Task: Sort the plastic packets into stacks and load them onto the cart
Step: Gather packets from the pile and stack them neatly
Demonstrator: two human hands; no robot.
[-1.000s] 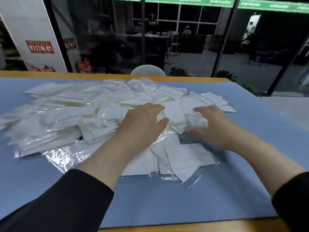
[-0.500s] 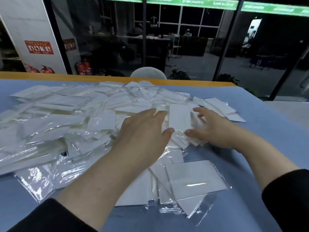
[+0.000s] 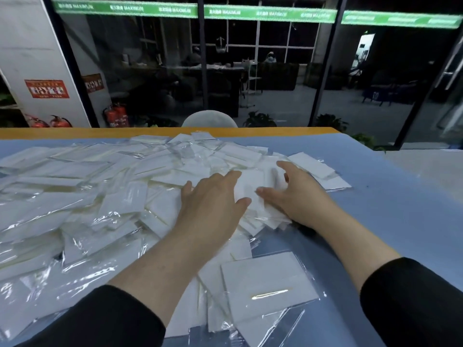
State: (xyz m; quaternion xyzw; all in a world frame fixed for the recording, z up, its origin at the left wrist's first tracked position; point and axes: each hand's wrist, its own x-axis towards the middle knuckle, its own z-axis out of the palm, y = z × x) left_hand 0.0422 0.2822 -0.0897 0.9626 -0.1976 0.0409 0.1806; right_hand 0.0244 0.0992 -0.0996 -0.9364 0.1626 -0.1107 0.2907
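Observation:
A wide heap of clear plastic packets [image 3: 105, 196] with white inserts covers the blue table top [image 3: 390, 221]. My left hand [image 3: 213, 204] lies palm down on the packets near the middle, fingers straight. My right hand [image 3: 293, 194] rests just to its right, fingers spread and slightly bent around a small bunch of white packets [image 3: 253, 184] lying between the two hands. A larger packet [image 3: 268, 284] lies nearest me, under my forearms. No cart is in view.
The table has a yellow far edge [image 3: 75, 132] and bare blue surface on the right. A pale chair back [image 3: 209, 118] stands behind the table. Dark glass walls and red fire extinguishers [image 3: 116, 115] lie beyond.
Both hands have slid a little farther into the heap and closer together, gathering packets between them. The view has shifted closer to the table.

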